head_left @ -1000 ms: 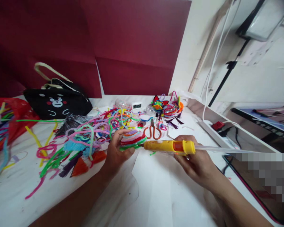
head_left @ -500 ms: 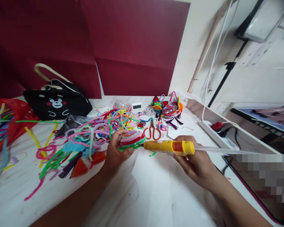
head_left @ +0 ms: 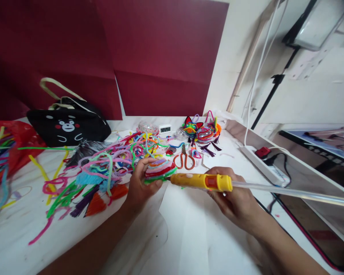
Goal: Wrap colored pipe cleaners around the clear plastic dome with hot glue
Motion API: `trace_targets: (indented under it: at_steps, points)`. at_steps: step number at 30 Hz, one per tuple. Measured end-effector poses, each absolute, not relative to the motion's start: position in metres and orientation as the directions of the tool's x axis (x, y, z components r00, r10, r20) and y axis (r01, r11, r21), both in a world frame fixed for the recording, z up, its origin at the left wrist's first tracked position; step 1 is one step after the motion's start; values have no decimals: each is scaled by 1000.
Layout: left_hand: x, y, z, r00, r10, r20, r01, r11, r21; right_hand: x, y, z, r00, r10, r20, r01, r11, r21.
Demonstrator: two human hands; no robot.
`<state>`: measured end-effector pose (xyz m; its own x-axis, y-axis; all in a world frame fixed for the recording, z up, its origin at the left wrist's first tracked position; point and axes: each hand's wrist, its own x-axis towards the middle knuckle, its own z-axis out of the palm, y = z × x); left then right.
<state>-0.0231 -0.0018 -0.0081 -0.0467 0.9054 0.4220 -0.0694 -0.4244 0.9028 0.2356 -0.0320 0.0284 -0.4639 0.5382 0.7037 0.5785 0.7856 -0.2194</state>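
Between the fingers and thumb of my left hand [head_left: 143, 185] is a rounded craft piece [head_left: 159, 169] wound with pipe cleaners in green, red, pink, white and purple. My right hand [head_left: 232, 194] grips a yellow hot glue gun [head_left: 202, 181], held level with its nozzle pointing left. The nozzle tip is at the lower right edge of the craft piece, by the green band; I cannot tell if it touches. A long clear glue stick [head_left: 289, 193] juts from the gun's back. Just beyond lie scissors [head_left: 184, 159] with orange handles.
Loose pipe cleaners [head_left: 117, 156] and tassels [head_left: 96, 202] cover the table's left half. A black bag [head_left: 68, 126], a red plastic bag [head_left: 20, 152] and a small digital clock [head_left: 164, 129] stand behind. Finished-looking pipe-cleaner figures [head_left: 203, 131] sit at the back. On the right are a power strip [head_left: 265, 166] and a tablet-like panel [head_left: 312, 233].
The glue gun and my right hand have shifted slightly left and down, the nozzle moving along the lower edge of the craft piece. My left hand stays about where it was.
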Motion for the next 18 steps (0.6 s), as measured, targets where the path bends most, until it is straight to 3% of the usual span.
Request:
trace_targets:
  at_steps: [18]
  points:
    - [-22, -4, -3, -91, 933, 347, -126, -356, 926, 244, -25, 29, -431, 526, 733, 621, 763, -183]
